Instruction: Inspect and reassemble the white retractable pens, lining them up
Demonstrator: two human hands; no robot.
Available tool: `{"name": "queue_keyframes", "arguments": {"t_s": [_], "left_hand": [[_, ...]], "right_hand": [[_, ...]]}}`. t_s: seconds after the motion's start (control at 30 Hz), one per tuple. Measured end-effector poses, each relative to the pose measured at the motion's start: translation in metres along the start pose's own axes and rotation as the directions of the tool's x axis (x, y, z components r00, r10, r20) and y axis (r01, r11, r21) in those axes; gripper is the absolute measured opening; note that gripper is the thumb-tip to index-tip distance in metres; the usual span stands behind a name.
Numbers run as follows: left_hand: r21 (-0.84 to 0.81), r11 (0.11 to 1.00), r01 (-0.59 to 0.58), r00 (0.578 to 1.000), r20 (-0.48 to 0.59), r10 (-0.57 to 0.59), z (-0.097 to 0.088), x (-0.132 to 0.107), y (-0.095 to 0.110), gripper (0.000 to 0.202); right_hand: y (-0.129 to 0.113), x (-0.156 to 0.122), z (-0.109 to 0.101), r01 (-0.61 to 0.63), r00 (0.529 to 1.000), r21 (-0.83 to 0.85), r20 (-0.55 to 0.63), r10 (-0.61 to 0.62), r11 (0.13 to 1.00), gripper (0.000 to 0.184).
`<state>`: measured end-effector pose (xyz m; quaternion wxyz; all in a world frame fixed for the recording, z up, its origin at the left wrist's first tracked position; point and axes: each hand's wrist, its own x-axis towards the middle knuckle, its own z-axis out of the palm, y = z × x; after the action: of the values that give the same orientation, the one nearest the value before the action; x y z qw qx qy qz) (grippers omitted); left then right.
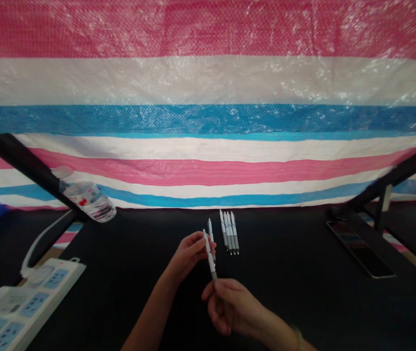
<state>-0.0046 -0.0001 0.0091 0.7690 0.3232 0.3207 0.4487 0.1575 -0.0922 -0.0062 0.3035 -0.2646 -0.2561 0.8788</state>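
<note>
A white pen with a grey lower part [210, 258] is held at a slant between my hands. My right hand [235, 307] pinches its lower end, fingers curled in. Around its upper part, my left hand [189, 253] is closed, thumb and fingertips against the barrel. Just behind is a second white pen [210, 226], partly covered by the left fingers; whether it lies on the table or is also in that hand I cannot tell. Several similar white and grey pens [230, 233] lie side by side on the black table [284, 292], beyond my hands to the right.
To the right a dark phone [361, 251] lies beside a black frame leg. A white power strip [28, 302] with its cable occupies the left front. A clear plastic bottle [93, 201] leans near the left frame bar. Striped plastic sheeting [208, 170] hangs behind the table.
</note>
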Motion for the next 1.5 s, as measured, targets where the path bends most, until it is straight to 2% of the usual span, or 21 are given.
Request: {"name": "queue_keyframes", "arguments": {"t_s": [0.17,0.33,0.77,1.03,1.13,1.27,1.3,1.37,1.43,1.5], "left_hand": [[0.068,0.998,-0.009,1.000,-0.015,0.010,0.001,-0.002,-0.001,0.031],[0.084,0.996,-0.018,0.997,-0.079,0.024,0.006,-0.002,-0.003,0.035],[0.115,0.993,-0.028,0.986,-0.161,0.046,0.014,-0.002,-0.004,0.041],[0.140,0.990,-0.034,0.983,-0.176,0.058,0.014,-0.001,-0.005,0.040],[0.126,0.992,-0.026,0.985,-0.165,0.047,0.010,-0.001,-0.004,0.038],[0.063,0.998,0.010,0.998,-0.058,-0.006,0.005,-0.002,-0.003,0.033],[0.049,0.999,0.017,1.000,-0.018,-0.016,0.005,-0.002,-0.004,0.032],[0.028,0.999,0.026,0.998,0.050,-0.027,0.006,-0.004,-0.005,0.031],[0.030,0.999,0.030,0.997,0.074,-0.032,0.008,-0.005,-0.006,0.031],[0.061,0.998,0.020,0.999,0.032,-0.022,0.010,-0.006,-0.005,0.032]], "right_hand": [[0.001,0.000,-0.002,-0.066,0.994,-0.045,-0.088,0.062,0.997,0.052],[-0.005,-0.002,0.000,-0.078,0.982,-0.091,-0.179,0.060,0.993,0.054],[-0.007,-0.002,-0.001,-0.099,0.964,-0.232,-0.264,0.035,0.968,0.055],[0.003,0.003,-0.007,-0.093,0.950,-0.298,-0.313,-0.005,0.950,0.057],[0.003,0.002,-0.005,-0.052,0.969,-0.234,-0.247,-0.007,0.971,0.057],[-0.006,-0.004,0.005,-0.081,0.997,0.080,0.015,0.080,0.994,0.061],[-0.008,-0.006,0.008,-0.099,0.994,0.139,0.070,0.090,0.985,0.060],[-0.011,-0.010,0.012,-0.140,0.980,0.181,0.163,0.111,0.974,0.044],[-0.011,-0.012,0.013,-0.168,0.973,0.211,0.190,0.128,0.963,0.025],[-0.010,-0.011,0.012,-0.144,0.984,0.224,0.132,0.117,0.964,0.027]]}}
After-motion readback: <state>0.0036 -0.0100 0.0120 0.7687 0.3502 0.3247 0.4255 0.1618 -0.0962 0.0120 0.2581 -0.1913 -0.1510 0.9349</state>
